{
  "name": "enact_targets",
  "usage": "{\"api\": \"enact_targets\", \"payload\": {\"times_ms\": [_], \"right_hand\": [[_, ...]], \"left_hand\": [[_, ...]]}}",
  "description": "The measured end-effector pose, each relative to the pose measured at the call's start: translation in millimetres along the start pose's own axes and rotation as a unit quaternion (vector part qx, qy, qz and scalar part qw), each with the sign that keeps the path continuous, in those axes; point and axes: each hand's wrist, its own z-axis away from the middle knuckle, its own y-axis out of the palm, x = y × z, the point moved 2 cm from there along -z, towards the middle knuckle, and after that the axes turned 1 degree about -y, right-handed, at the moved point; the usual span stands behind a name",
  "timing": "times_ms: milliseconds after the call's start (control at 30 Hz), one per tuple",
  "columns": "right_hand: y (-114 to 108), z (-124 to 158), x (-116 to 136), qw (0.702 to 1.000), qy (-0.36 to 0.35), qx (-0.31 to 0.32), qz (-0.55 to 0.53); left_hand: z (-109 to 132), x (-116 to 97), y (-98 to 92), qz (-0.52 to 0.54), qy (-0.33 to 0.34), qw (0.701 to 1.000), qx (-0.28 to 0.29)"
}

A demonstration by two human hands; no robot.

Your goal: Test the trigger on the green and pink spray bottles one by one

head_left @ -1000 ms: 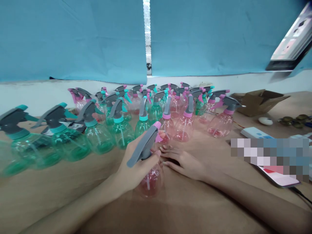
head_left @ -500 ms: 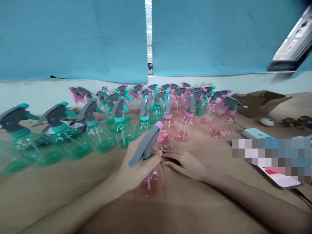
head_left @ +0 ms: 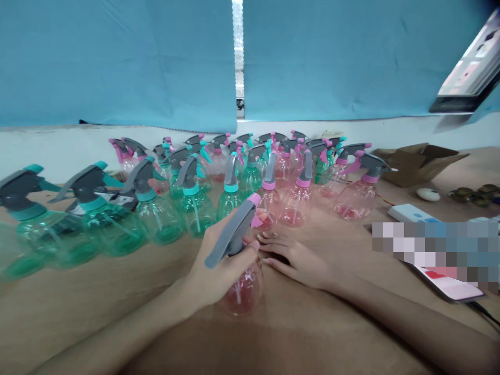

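Observation:
A pink see-through spray bottle (head_left: 242, 291) with a grey and pink trigger head stands on the brown table in front of me. My left hand (head_left: 219, 255) is wrapped around its neck, just under the head; the collar is hidden by the fingers. My right hand (head_left: 297, 260) rests on the table close to the bottle's right side, palm down with the fingers stretched toward it. Whether those fingertips touch the bottle I cannot tell. Just beyond my hands stand a green spray bottle (head_left: 229, 204) and a pink spray bottle (head_left: 296, 207).
Green spray bottles (head_left: 160, 221) form a row on the left, with several more green and pink ones behind. At the right are an open cardboard box (head_left: 414, 169), a white oval object (head_left: 428, 194) and a phone (head_left: 449, 284) with a cable. A blue curtain (head_left: 117, 62) hangs behind.

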Motion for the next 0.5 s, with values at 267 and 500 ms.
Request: {"api": "enact_targets", "payload": {"times_ms": [267,500], "right_hand": [[0.3,0.3,1.1,1.000,0.002,-0.003,0.006],[1.2,0.1,-0.2,1.000,0.004,-0.005,0.005]], "left_hand": [[1.5,-3.5,-5.7,0.010,0.009,1.000,0.002],[3.2,-2.0,-6.8,0.020,0.031,0.999,0.005]]}}
